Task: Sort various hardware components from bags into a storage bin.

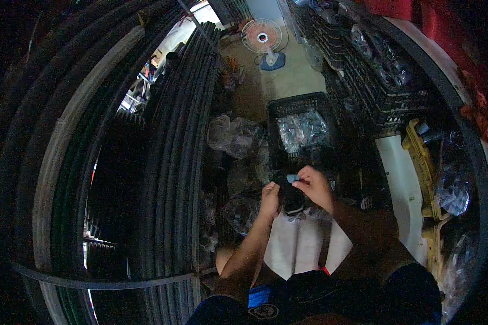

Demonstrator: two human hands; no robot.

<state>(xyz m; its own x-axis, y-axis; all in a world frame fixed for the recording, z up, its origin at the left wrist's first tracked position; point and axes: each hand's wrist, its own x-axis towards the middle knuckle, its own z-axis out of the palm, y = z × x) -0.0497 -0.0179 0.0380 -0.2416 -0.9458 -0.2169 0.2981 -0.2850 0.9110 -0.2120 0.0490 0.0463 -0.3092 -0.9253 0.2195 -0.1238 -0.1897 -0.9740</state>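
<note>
While narrowly parted, the right grip (314, 187) pinches a blue-grey piece (292, 178).

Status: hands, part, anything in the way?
Right hand pinching blue-grey piece. Left hand curled alongside, contents unclear. Dark crate beyond hands, not between them.

V. dim, grainy pic; daylight thru gap (174, 39) upper L; fisheye bends pipes (51, 168); corners blk.

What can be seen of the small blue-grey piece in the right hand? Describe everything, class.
The small piece looks blue-grey and short, perhaps plastic. The right hand pinches its right end; its free end points toward the left hand. In the picture it shows below the shiny bag. Its finer shape is too small to tell.
</note>
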